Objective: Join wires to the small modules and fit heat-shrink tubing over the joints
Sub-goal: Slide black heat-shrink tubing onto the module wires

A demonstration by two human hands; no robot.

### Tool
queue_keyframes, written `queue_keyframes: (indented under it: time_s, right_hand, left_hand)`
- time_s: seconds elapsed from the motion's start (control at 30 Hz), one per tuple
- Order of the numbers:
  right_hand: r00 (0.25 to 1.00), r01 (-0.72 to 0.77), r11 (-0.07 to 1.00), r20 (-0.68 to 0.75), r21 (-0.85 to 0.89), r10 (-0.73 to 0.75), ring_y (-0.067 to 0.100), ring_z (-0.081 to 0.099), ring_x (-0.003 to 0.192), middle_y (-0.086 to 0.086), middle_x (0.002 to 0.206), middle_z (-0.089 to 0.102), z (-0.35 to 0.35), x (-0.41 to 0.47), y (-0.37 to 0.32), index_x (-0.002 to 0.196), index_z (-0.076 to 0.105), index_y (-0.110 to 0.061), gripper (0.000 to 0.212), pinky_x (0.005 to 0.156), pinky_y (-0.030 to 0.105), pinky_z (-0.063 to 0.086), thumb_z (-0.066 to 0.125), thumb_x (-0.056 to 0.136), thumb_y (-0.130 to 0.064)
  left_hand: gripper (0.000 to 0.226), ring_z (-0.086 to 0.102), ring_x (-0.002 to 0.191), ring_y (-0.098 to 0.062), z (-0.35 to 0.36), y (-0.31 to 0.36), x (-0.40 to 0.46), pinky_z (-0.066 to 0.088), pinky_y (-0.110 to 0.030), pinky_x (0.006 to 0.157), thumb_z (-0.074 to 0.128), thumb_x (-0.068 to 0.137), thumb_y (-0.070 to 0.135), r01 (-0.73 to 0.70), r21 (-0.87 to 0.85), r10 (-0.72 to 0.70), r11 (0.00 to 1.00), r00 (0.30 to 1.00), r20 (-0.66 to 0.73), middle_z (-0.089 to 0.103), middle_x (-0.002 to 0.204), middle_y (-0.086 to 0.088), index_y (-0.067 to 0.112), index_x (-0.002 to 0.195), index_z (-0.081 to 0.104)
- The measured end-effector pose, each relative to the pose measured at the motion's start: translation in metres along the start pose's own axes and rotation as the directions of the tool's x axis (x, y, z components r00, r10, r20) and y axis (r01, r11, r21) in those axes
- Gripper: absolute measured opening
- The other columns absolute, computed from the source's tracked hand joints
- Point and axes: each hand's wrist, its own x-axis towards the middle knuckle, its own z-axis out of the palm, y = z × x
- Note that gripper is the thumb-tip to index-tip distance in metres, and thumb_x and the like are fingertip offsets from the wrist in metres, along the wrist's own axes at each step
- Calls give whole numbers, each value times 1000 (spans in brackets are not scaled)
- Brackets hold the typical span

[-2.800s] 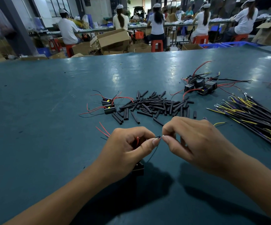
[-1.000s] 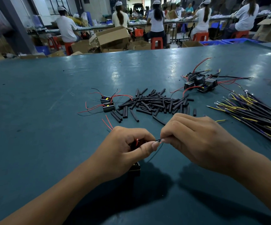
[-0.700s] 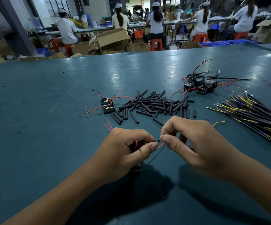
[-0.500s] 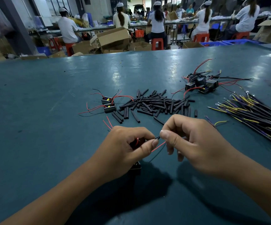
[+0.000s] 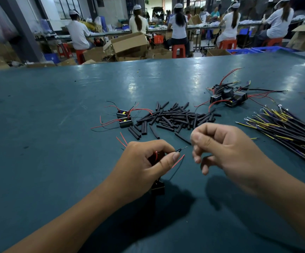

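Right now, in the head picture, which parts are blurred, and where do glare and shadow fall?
Head view: the right hand is motion-blurred, the left hand sharp; pale ceiling-light glare streaks the far table; dark shadows lie under both forearms; the table's far edge bows, which is wide-angle distortion.

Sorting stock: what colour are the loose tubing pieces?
Black tubing pieces, clearest in the head view.

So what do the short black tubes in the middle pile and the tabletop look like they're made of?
Short black tubes: apparently matte, thin-walled plastic heat-shrink; several lie flattened rather than round, with hardly any shine. Tabletop: smooth teal sheet, perhaps rubber or vinyl, semi-gloss; it mirrors the overhead lights in soft patches and shows scuffs.
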Motion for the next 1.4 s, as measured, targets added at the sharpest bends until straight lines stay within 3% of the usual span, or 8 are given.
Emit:
queue_keyframes:
  time_s: [0.2, 0.3, 0.43, 0.6, 0.73, 1.1, 1.27, 1.4]
  right_hand:
    - [960, 125, 877, -168, -464, -226, 13, 65, 67, 0, 70, 67, -25, 15, 10, 86, 63, -14, 11, 61, 35, 58, 60, 96, -12]
    - [969, 236, 743, 97, -626, -226, 2, 64, 93, -16, 94, 69, -26, 12, 17, 99, 63, -29, 8, 85, 21, 50, 61, 93, -24]
    - [867, 421, 577, 497, -700, -29, -5, 42, 129, -16, 136, 51, -20, 8, 25, 136, 49, -30, 45, 109, 15, 31, 61, 93, -28]
    - [819, 493, 499, 574, -713, 12, -4, 26, 142, -10, 147, 45, -15, 9, 32, 144, 44, -28, 55, 122, 29, 10, 64, 94, -37]
    - [778, 562, 490, 626, -666, -41, 3, 43, 124, -12, 121, 56, -15, 8, 29, 138, 51, -37, 54, 116, 26, 18, 70, 89, -43]
    - [828, 547, 259, 560, -796, -28, 7, 41, 98, -13, 100, 47, -21, 12, 32, 120, 58, -41, 36, 93, 24, 30, 57, 90, -61]
    - [836, 539, 288, 545, -792, -67, 12, 46, 111, -10, 116, 52, -20, 11, 32, 104, 61, -29, 26, 99, 28, 37, 67, 87, -49]
    - [884, 460, 291, 462, -839, -66, 4, 45, 89, -19, 97, 54, -19, 11, 35, 101, 53, -30, 26, 86, 22, 35, 65, 88, -49]
  left_hand:
    - [18, 52, 51, -9, 1, -5, 1, 45, -24, 51, 64, 93, 38, 49, -162, -67, 986, 992, -111, 57, 60, 7, 24, 83, 67]
    - [12, 59, 55, -11, -1, -4, 2, 52, -29, 54, 67, 93, 34, 92, -248, -115, 964, 990, -81, 63, 63, 1, 22, 89, 68]
    - [32, 63, 64, -22, -7, -2, 2, 53, -44, 62, 77, 85, 30, 111, -223, -102, 968, 993, 50, 69, 80, -1, 26, 114, 62]
    - [71, 60, 92, -13, -43, -12, 7, 46, -23, 84, 88, 75, 34, 3, 143, -42, 990, 964, 264, 59, 119, 15, 32, 135, 49]
    - [58, 42, 126, 12, -51, -22, 6, 28, -8, 104, 81, 82, 39, -56, 365, -119, 929, 891, 439, 54, 131, 30, 37, 133, 54]
    - [39, 57, 102, 1, -43, -33, 9, 47, -28, 93, 72, 86, 47, -72, 437, -149, 897, 880, 451, 65, 110, 17, 28, 119, 66]
    - [41, 59, 98, 5, -53, -34, 8, 45, -14, 86, 79, 81, 47, -42, 390, -163, 920, 863, 479, 65, 104, 20, 27, 115, 67]
    - [46, 56, 88, 3, -40, -33, 8, 48, -20, 79, 71, 79, 61, -1, 444, -206, 896, 885, 417, 61, 93, 21, 31, 113, 64]
